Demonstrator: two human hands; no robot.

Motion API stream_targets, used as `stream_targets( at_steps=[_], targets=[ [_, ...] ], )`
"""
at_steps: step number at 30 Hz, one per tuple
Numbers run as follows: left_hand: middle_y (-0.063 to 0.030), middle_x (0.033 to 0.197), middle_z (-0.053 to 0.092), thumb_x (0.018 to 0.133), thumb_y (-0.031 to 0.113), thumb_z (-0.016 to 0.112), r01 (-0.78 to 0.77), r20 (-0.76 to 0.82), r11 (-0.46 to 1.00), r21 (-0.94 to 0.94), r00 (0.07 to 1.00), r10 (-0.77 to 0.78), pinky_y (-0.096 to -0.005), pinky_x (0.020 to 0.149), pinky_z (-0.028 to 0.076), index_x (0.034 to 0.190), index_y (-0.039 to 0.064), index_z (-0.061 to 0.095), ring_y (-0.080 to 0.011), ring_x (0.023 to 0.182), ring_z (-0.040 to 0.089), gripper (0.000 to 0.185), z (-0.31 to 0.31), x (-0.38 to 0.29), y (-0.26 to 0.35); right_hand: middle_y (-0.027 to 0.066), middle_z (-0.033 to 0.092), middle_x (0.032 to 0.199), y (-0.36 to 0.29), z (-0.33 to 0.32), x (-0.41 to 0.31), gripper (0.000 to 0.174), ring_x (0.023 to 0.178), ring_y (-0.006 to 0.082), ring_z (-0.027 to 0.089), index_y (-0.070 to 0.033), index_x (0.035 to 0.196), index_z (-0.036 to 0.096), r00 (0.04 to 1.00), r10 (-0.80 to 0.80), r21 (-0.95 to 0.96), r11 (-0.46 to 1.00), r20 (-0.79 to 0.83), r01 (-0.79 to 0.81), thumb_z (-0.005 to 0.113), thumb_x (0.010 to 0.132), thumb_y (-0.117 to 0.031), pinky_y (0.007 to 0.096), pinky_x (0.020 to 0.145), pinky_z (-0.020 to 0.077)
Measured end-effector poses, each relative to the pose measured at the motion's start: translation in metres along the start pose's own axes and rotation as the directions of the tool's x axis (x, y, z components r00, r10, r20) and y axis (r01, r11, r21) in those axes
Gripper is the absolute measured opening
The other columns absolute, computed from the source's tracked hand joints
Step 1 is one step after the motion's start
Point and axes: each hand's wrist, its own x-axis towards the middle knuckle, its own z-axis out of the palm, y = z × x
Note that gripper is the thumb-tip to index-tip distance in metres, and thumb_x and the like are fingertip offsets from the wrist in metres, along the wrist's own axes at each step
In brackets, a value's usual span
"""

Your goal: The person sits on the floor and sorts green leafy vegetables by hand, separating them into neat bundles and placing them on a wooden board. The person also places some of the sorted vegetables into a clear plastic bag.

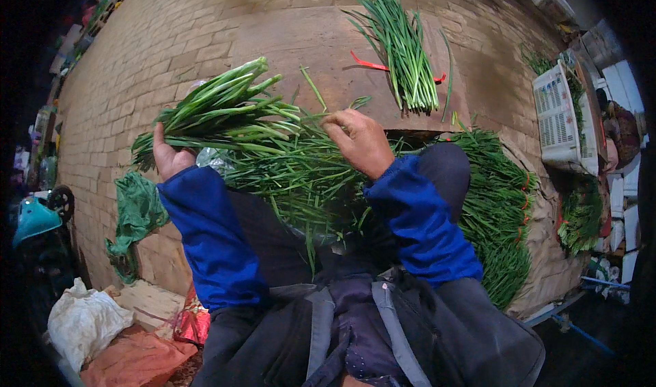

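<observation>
My left hand (173,154) grips a loose bunch of garlic chives (230,110), its pale stalk ends pointing right. Near those ends my right hand (359,140) has its thumb and fingers drawn together. Whether a thin strand lies between its fingertips cannot be made out. Below both hands, a heap of loose green leaves and stalks (307,182) fills the space between my knees. On the brown board (302,43) ahead rests a second bunch of chives (402,54), lying across a red tie strip (370,63) whose ends stick out on both sides. A loose stalk (313,89) lies nearby.
Several chive bundles with red ties (492,207) are stacked right of my knee. Beyond them stands a white plastic crate (558,115). At left are a green mesh bag (134,213), a white sack (87,318) and an orange cloth (138,359) on the brick paving (118,120).
</observation>
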Motion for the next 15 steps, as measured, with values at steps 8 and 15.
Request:
stream_targets(
  at_steps=[8, 15],
  targets=[
    [-0.0145, 0.124, 0.070, 0.102, 0.032, 0.054, 0.040, 0.114, 0.999, -0.008, 0.993, -0.039, -0.0541, 0.106, 0.048, 0.123, 0.004, 0.067, -0.0334, 0.116, 0.065, 0.037, 0.000, 0.001, -0.003, 0.0152, 0.069, 0.097, -0.042, 0.022, 0.046, 0.029, 0.091, 0.0360, 0.066, -0.007, 0.104, 0.072, 0.999, -0.026, -0.009, 1.000, -0.033, 0.026, 0.069, 0.092, -0.033, 0.0457, 0.079, 0.0520],
    [-0.0160, 0.123, 0.070, 0.101, 0.030, 0.057, 0.012, 0.075, 1.000, -0.009, 0.997, -0.011, -0.0546, 0.106, 0.049, 0.123, 0.003, 0.067, -0.0350, 0.115, 0.065, 0.036, 0.004, -0.002, -0.006, 0.0183, 0.066, 0.087, -0.036, 0.032, 0.057, 0.026, 0.085, 0.0404, 0.065, -0.006, 0.092, 0.067, 0.995, -0.053, -0.112, 0.992, 0.084, 0.062, 0.067, 0.091, -0.032, 0.0505, 0.072, 0.0499]
  ],
)
